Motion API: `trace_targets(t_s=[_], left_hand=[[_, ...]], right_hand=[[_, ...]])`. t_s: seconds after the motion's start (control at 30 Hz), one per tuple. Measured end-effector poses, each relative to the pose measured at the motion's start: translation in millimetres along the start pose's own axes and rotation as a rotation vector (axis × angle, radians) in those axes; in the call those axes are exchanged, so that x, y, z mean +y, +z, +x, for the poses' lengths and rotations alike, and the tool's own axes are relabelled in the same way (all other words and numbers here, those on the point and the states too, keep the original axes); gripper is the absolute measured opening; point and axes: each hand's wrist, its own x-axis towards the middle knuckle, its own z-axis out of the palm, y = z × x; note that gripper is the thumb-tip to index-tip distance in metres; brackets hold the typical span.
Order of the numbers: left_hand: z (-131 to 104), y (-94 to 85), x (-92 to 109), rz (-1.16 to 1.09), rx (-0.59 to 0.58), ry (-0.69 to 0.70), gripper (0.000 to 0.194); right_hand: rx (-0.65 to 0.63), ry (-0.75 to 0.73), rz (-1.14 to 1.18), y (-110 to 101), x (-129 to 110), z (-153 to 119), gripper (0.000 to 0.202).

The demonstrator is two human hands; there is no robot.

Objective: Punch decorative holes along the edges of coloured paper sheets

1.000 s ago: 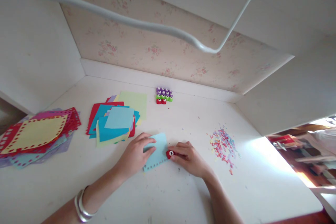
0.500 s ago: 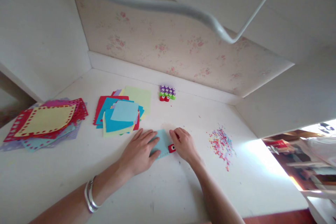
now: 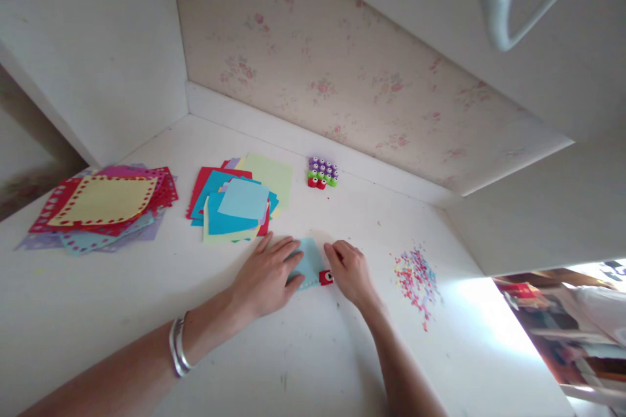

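Note:
A small light blue sheet of paper (image 3: 310, 260) lies on the table, with a row of punched holes along its lower edge. My left hand (image 3: 267, 273) rests flat on the sheet's left part, fingers spread. At the lower right corner of the paper sits a small red craft paper punch (image 3: 325, 277) with a round black-and-white mark. My right hand (image 3: 351, 268) is closed at the right end of this punch, its fingers curled and partly covering it. Whether the punch is pressed down cannot be made out.
To the left lies a pile of punched-edge sheets (image 3: 110, 199), beside a stack of plain coloured paper (image 3: 244, 199). Several purple, green and red punches (image 3: 323, 171) stand at the back. Paper confetti (image 3: 417, 277) is scattered at the right. A pale curved bar (image 3: 496, 6) hangs overhead.
The camera view has shifted and turned slightly. Both hands, the light blue paper and the red punch keep nearly the same places on the table.

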Motion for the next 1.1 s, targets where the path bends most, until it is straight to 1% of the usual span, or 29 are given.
trace_targets(t_s=[0.1,0.17,0.3,0.4,0.5,0.6,0.8,0.97,1.1], left_hand=[[-0.3,0.4,0.1,0.006,-0.003,-0.001,0.036],[-0.5,1.0,-0.1,0.004,0.000,0.000,0.036],[-0.8,2.2,-0.7,-0.006,0.015,-0.007,0.036],[-0.8,2.6,-0.7,-0.017,0.022,-0.017,0.036],[-0.5,2.6,0.0,-0.025,0.025,-0.027,0.035],[-0.1,2.3,0.4,-0.030,0.024,-0.026,0.035],[0.8,1.6,-0.5,-0.017,0.014,-0.019,0.036],[1.1,2.2,-1.6,-0.004,0.004,-0.012,0.036],[1.1,3.2,-2.0,-0.009,0.020,-0.004,0.036]], right_hand=[[0.055,-0.008,-0.065,-0.4,-4.2,5.0,0.040],[0.058,-0.024,-0.148,0.8,-7.8,7.4,0.039],[-0.017,-0.041,-0.296,2.9,-15.3,8.4,0.038],[-0.095,-0.037,-0.365,2.2,-19.7,7.7,0.036],[-0.141,-0.016,-0.413,1.8,-22.3,6.9,0.034],[-0.190,-0.007,-0.420,2.9,-23.2,6.5,0.035],[-0.314,0.001,-0.348,4.2,-21.1,8.5,0.035],[-0.325,-0.015,-0.355,1.9,-20.4,10.7,0.035],[-0.313,-0.017,-0.363,0.6,-21.0,12.1,0.034]])
